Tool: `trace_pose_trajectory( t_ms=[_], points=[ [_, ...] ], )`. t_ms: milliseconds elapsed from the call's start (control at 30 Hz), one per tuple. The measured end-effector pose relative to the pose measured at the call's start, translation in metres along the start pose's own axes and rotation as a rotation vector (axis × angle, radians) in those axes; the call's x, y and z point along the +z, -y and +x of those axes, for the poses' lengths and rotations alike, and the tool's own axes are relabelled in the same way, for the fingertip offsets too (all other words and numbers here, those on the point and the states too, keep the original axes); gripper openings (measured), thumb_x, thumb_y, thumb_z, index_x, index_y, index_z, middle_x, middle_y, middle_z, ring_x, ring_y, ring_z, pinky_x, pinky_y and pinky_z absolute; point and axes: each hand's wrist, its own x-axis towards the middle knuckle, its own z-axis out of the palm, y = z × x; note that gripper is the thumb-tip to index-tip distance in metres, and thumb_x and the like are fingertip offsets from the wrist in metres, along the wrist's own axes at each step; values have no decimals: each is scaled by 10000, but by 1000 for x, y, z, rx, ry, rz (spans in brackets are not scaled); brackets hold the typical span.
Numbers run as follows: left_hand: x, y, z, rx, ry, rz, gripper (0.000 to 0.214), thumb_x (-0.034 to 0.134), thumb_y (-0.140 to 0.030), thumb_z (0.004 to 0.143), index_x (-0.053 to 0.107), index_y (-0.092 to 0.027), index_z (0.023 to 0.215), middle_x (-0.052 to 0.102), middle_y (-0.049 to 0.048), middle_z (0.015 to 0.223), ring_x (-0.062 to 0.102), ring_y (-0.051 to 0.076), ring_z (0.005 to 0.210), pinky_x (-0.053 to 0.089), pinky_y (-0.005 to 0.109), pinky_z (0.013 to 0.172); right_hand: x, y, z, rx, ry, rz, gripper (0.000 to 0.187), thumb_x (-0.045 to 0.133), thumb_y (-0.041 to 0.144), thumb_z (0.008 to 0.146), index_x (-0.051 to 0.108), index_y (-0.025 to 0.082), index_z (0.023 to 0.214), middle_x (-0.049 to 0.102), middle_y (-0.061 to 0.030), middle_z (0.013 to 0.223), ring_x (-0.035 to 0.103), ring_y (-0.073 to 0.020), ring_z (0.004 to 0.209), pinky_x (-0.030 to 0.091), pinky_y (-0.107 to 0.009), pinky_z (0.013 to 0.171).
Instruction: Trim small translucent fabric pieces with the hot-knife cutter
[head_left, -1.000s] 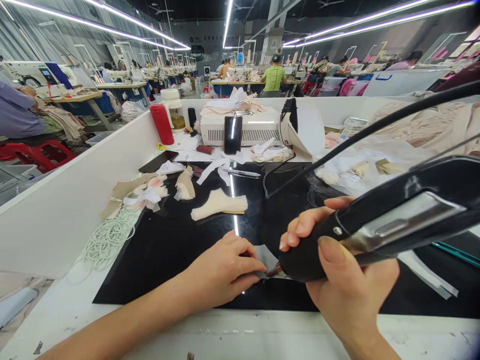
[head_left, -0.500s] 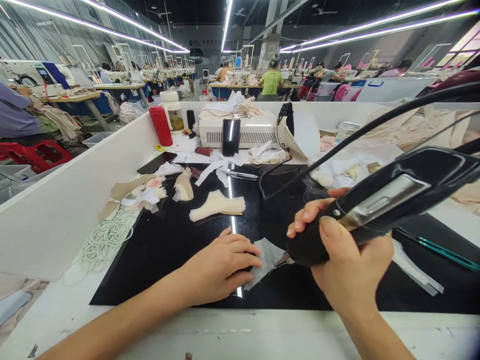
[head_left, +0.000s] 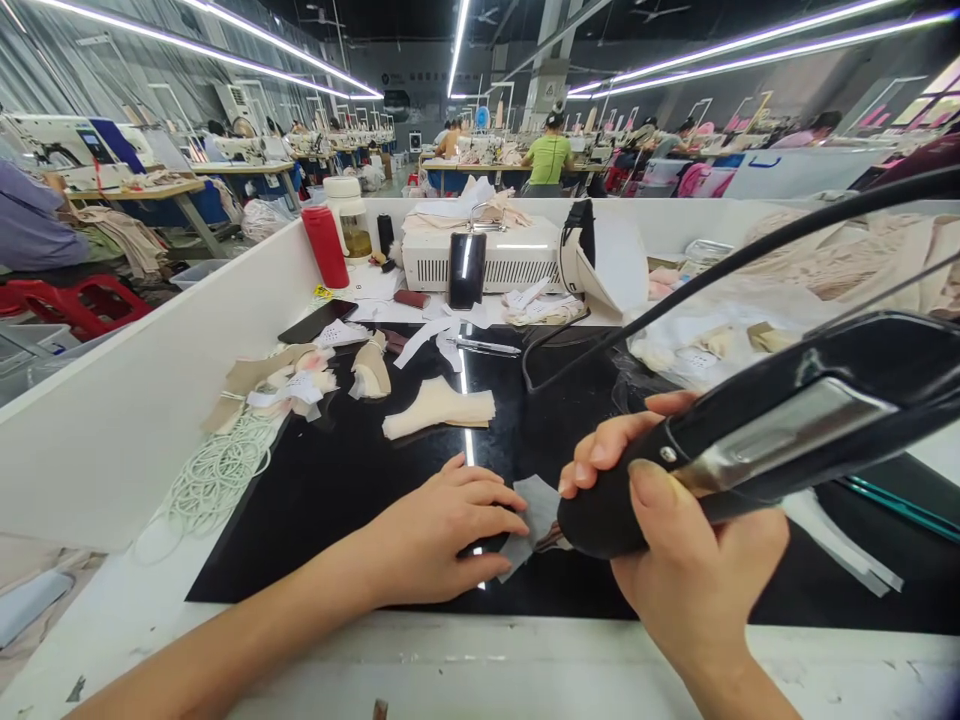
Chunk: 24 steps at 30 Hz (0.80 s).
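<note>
The thin, greyish-white, translucent scrap of fabric [head_left: 536, 510] lies on the glossy black sheet [head_left: 352, 530] in front of you, between your two hands, the metal tip of the black handheld tool with a silver lever [head_left: 795, 440] at its right side. Your left hand [head_left: 454, 530] keeps a loose grip, thumb and fingers spread apart, fingertips at the scrap's left edge; your right hand [head_left: 686, 560] has its grip wrapped firmly around the tool, thumb near the lever. Beyond the scrap you have a stack of cream, curved fabric pieces [head_left: 439, 408], then a clear pen [head_left: 487, 347] beside narrow white paper-like strips [head_left: 431, 338]. To your left, loops of pale green cord [head_left: 217, 470] sit on the white tabletop [head_left: 427, 655], and a red cylindrical bottle [head_left: 325, 248] stands farther back; beyond the partition, a person in a bright green top [head_left: 549, 160] sits facing away
</note>
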Motion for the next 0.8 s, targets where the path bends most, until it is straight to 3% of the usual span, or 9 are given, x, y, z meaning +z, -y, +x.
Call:
trace_pose_trajectory(
  t_ms=[800],
  points=[
    [-5,-1,-1,26,29,-1,330,761,-210,907,692,-252,1227,673,62,1357,555,272,1332,193,549,1260,11,5,-8,38,63,62,322,786,350,901,602,293,1158,646,21,795,624,-177,658,575,-328,568]
  ],
)
